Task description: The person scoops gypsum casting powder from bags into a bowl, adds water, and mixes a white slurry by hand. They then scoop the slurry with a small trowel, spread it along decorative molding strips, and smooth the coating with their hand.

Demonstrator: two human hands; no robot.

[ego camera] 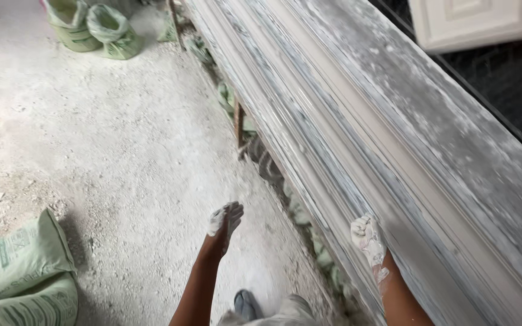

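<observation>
Head | left hand (225, 220) open | right hand (368, 236) grip fisted on moulding (357, 139) | green sacks (22, 271) lower-left

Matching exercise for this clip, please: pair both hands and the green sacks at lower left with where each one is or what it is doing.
Things:
1. left hand
2. right hand
3. green sacks

States:
A. lying on the dusty floor
B. closed in a fist against the long plaster moulding
C. hanging free over the floor, touching nothing

Pairs: 1-C, 2-B, 3-A
</observation>
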